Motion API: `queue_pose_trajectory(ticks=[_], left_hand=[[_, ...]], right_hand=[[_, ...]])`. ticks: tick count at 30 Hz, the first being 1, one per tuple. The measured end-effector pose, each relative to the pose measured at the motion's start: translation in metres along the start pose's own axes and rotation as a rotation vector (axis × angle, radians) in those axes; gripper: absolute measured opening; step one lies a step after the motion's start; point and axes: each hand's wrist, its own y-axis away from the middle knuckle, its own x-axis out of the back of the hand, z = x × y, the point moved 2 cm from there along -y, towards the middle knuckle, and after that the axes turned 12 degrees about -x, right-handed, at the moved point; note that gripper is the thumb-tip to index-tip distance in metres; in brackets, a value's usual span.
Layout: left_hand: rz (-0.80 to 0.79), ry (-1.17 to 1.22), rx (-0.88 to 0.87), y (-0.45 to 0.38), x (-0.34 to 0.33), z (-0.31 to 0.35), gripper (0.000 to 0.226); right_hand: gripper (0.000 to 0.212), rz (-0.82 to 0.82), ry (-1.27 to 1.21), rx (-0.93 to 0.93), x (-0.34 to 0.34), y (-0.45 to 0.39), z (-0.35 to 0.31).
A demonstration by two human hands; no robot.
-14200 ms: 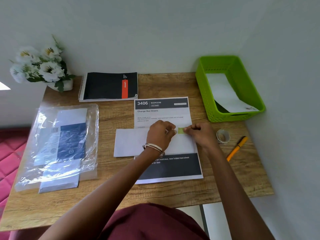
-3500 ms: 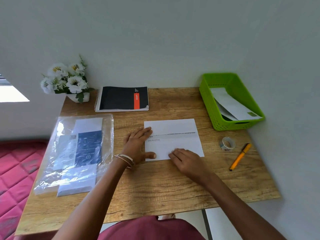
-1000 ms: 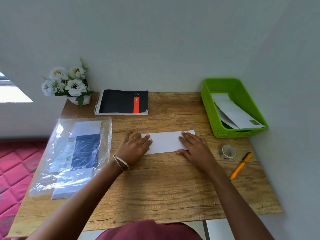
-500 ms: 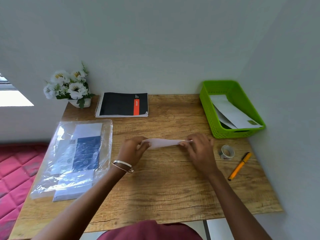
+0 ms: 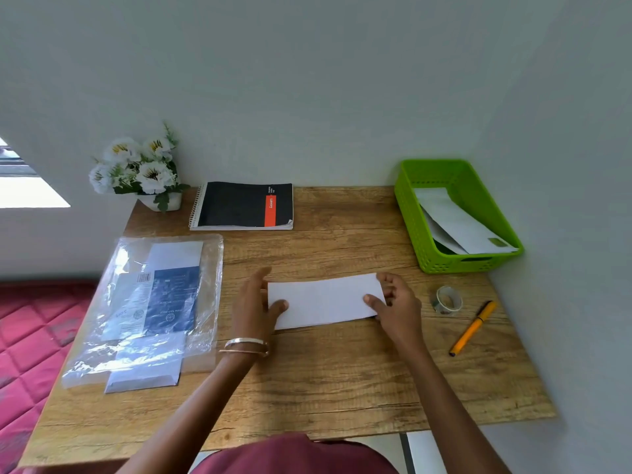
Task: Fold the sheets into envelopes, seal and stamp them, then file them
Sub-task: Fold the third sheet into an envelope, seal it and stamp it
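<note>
While gripped endwise, hands (image 5: 254,302) on sheet (image 5: 325,301).

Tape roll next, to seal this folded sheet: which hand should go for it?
Probably the right hand: the tape roll lies just beyond it on the table. The left hand, at the folded sheet's far end, can hold it.

small, unreadable print on notebook (image 5: 244,205) and packet (image 5: 160,295)
</note>
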Motion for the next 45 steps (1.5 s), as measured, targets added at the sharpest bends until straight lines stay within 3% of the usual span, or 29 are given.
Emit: queue_pose_trajectory(ticks=[2,6,7,11,15,20,26,30,35,37,41,43,45], left_hand=[[-0.05,-0.125,-0.109,0.006,-0.005,-0.006,0.049],[-0.083,-0.318,-0.211,0.015,-0.01,-0.016,0.035],[-0.084,-0.361,-0.231,0.016,-0.009,-0.015,0.035],[-0.158,-0.516,-0.244,0.019,-0.004,-0.011,0.041],[-0.23,-0.582,-0.252,0.021,-0.003,-0.011,0.045],[-0.344,-0.567,-0.252,0.026,0.004,-0.012,0.054],[-0.092,-0.455,-0.365,0.048,0.058,-0.036,0.036],[0.036,-0.537,-0.323,0.072,0.108,-0.074,0.019],[0.127,-0.596,-0.188,0.098,0.161,-0.115,0.025],[0.105,-0.6,-0.175,0.101,0.175,-0.127,0.026],[0.054,-0.634,-0.171,0.103,0.192,-0.146,0.025],[0.026,-0.639,-0.182,0.103,0.195,-0.152,0.038],[0.018,-0.652,-0.186,0.103,0.197,-0.155,0.035]], right_hand=[[0.039,0.062,0.154,0.072,-0.005,0.003,-0.001],[0.038,0.277,0.797,0.223,-0.02,0.015,0.001],[0.036,0.326,0.864,0.257,-0.025,0.018,0.003],[0.03,0.345,0.847,0.374,-0.042,0.027,0.016],[0.046,0.321,0.843,0.347,-0.043,0.033,0.019],[0.046,0.343,0.813,0.328,-0.045,0.036,0.019],[0.038,0.366,0.729,0.379,-0.056,0.049,0.012],[0.034,0.237,0.562,0.62,-0.087,0.077,-0.003],[0.023,-0.138,0.482,1.065,-0.151,0.12,-0.029],[0.021,-0.267,0.467,1.16,-0.176,0.137,-0.036],[0.023,-0.297,0.586,1.182,-0.215,0.161,-0.05],[0.023,-0.293,0.658,1.111,-0.227,0.168,-0.055],[0.021,-0.295,0.693,1.011,-0.235,0.172,-0.058]])
